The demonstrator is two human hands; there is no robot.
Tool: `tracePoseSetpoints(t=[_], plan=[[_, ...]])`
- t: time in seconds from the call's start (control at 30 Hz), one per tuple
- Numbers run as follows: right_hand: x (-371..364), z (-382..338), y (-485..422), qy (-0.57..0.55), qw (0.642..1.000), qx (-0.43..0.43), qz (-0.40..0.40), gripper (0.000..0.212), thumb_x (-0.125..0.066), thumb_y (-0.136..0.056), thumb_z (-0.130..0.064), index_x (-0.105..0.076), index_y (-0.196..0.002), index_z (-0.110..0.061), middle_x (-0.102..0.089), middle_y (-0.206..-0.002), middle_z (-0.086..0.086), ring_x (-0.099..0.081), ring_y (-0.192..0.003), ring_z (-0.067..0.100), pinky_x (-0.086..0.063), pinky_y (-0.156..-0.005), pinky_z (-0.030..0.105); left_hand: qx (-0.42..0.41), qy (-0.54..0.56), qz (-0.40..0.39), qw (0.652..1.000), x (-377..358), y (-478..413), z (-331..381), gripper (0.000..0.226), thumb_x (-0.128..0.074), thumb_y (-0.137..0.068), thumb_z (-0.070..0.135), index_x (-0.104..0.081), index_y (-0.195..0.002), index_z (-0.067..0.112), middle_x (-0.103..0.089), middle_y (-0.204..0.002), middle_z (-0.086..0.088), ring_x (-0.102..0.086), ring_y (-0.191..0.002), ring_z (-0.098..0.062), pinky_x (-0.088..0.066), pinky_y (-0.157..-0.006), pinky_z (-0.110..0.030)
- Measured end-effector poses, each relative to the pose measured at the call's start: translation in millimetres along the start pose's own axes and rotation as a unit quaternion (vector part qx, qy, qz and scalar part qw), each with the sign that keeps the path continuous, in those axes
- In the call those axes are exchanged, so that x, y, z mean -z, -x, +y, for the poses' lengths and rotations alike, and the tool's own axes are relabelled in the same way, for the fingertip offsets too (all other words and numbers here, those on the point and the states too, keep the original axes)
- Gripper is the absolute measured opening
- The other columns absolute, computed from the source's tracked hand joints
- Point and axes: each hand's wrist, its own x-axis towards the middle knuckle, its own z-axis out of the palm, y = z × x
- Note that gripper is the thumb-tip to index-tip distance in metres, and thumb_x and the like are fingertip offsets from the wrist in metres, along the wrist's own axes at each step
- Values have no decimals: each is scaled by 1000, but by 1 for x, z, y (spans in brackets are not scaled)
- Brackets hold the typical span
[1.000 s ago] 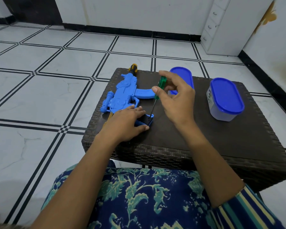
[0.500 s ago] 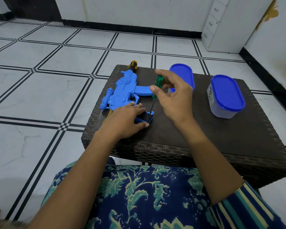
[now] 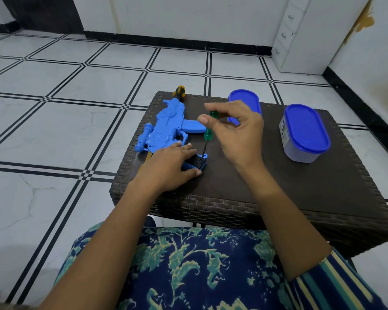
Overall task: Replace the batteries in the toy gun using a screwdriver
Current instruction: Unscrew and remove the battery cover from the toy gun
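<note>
A blue toy gun (image 3: 166, 128) lies flat on the left part of a dark woven table (image 3: 300, 193), its barrel pointing away. My left hand (image 3: 169, 166) presses down on the gun's near end, beside its open dark battery compartment (image 3: 197, 161). My right hand (image 3: 235, 133) pinches the green handle of a screwdriver (image 3: 208, 128) between thumb and fingers. The screwdriver stands almost upright, with its thin shaft reaching down to the compartment's blue edge.
A clear tub with a blue lid (image 3: 305, 133) stands at the table's right. A second blue lid (image 3: 244, 101) shows behind my right hand. A yellow-and-black tool handle (image 3: 179, 90) pokes out past the gun's far end. White tiled floor surrounds the table.
My right hand's fingers have shifted around the screwdriver handle while its tip stays at the compartment. My left hand has stayed on the gun. The view has tilted slightly.
</note>
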Motion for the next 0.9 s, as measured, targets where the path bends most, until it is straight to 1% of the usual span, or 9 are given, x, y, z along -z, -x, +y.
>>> tracePoseSetpoints(t=[0.2,0.3,0.4,0.47,0.6,0.67,0.73,0.83,0.9], plan=[[0,0,2,-42,997,-33,-59,23,-71,-87,-2,-70,-110,-6,-74,-100,8,-70,-99,17,-57,-76,19,0,4,-2,1000,0,0,0,66,-57,-89,52,-38,-147,27,-28,-158,9,-17,-147,-14,-26,-116,-41],[1,0,3,-24,997,-35,-67,18,-70,-90,-9,-71,-108,-11,-72,-99,4,-70,-90,16,-60,-67,31,-1,5,0,1000,1,0,0,66,-57,-89,52,-37,-147,27,-27,-158,9,-17,-148,-13,-25,-116,-40],[1,-1,3,-3,999,-11,-38,20,-79,-82,-17,-72,-101,-12,-61,-93,0,-60,-82,1,-52,-58,18,-1,7,-1,1000,0,0,0,66,-57,-89,51,-37,-147,27,-27,-158,9,-16,-148,-13,-25,-117,-39],[2,1,2,15,1000,-3,-6,20,-83,-78,-18,-74,-96,-14,-58,-87,0,-56,-77,1,-51,-58,18,-4,3,-1,1000,0,0,0,66,-57,-89,52,-37,-147,27,-27,-158,9,-17,-148,-13,-25,-117,-39],[3,5,0,23,999,-26,-5,19,-74,-86,-13,-75,-105,-16,-70,-92,1,-63,-81,8,-60,-71,37,-3,6,0,1000,0,-1,0,66,-56,-90,52,-36,-147,28,-27,-158,10,-16,-148,-12,-24,-117,-38],[4,4,1,8,999,-42,-21,21,-66,-91,-10,-73,-110,-16,-73,-98,0,-68,-89,12,-60,-79,39,-2,4,-1,1000,1,-1,0,66,-56,-90,52,-36,-147,28,-27,-158,10,-16,-148,-11,-24,-117,-38],[3,2,2,-5,998,-47,-32,18,-62,-93,-13,-71,-107,-18,-73,-95,-3,-69,-92,12,-59,-78,40,-2,4,-1,1000,1,-1,0,66,-56,-90,52,-36,-147,28,-27,-158,10,-16,-148,-11,-24,-117,-38],[-1,-1,4,-2,999,-27,-20,10,-73,-88,-18,-72,-98,-19,-67,-92,-1,-63,-86,10,-52,-57,26,-3,9,4,1000,0,0,0,65,-57,-89,52,-37,-147,27,-28,-157,10,-16,-148,-12,-24,-117,-38],[-2,-2,4,-5,1000,-25,0,13,-78,-83,-13,-72,-94,-18,-61,-95,4,-58,-84,1,-52,-57,20,-4,16,9,1000,-1,0,0,65,-57,-89,51,-38,-146,27,-29,-157,11,-17,-147,-11,-24,-117,-38]])
